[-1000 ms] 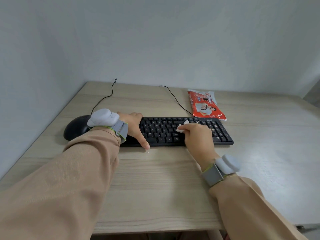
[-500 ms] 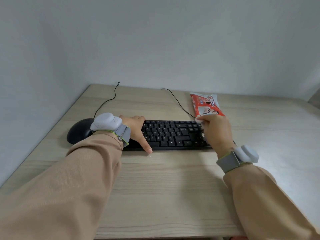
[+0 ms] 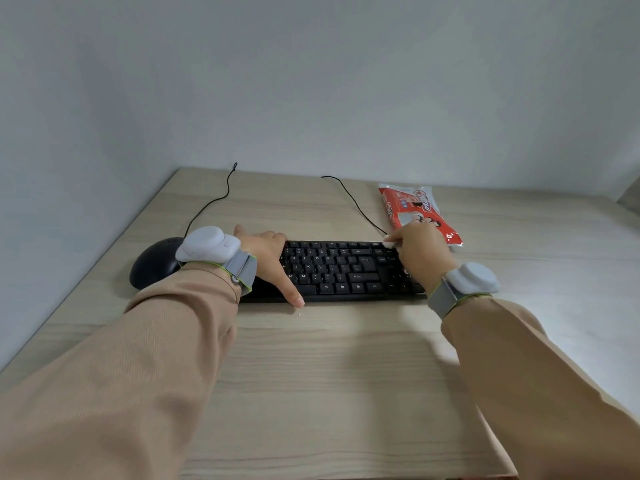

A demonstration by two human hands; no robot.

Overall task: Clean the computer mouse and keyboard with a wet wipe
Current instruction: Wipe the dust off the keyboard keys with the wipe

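Head cam: left hand [image 3: 268, 258] lies flat and spread on the keyboard [image 3: 341, 271], probably pinning it so it won't slide. Right hand [image 3: 420, 252] is curled, pinching the wet wipe [image 3: 388, 243] at the top-right keys. Mouse [image 3: 156, 263] sits just left, apparently untouched.

A black keyboard [image 3: 346, 270] is seen lying on a light wooden bench [image 3: 329, 368]. Its left end is held down by the left hand [image 3: 268, 259], thumb stretched along the front edge. A white wet wipe [image 3: 388, 243] is pinched in the grip of the right hand [image 3: 424, 252] and pressed on the keys at the far right corner. A black mouse [image 3: 154, 261] is set just left of the keyboard. A red wipe packet [image 3: 414, 211] lies behind the right hand. Grey wrist devices are worn over tan sleeves.
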